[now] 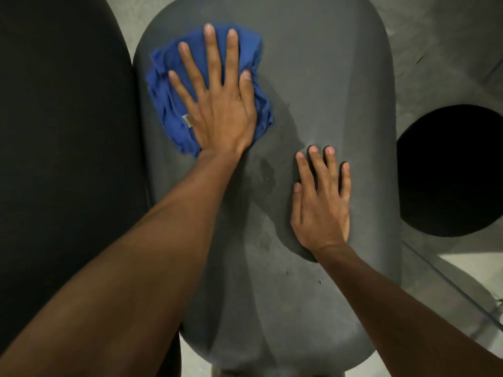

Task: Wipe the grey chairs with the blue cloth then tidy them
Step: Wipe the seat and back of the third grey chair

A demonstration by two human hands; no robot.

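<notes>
**Pressing the blue cloth flat on the grey chair**

Pressing down with an open palm, the left hand lies flat on the blue cloth, which sits crumpled on the far left part of the grey chair. The left fingers are spread and extended, not curled around the cloth; they pin it against the chair rather than grasp it. Cloth shows on both sides of the hand, with more of it to the left, and a small pale tag peeks out near the base of the little finger.

The right hand rests flat on the bare chair surface nearer the person, well apart from the cloth. Its fingers are released and lightly spread, holding nothing.

A few darker smudges and small specks mark the chair between and below the two hands. A dark chair stands just beside the grey one on the left, their edges touching or nearly so. On the right a round black shape lies against the pale floor.
</notes>
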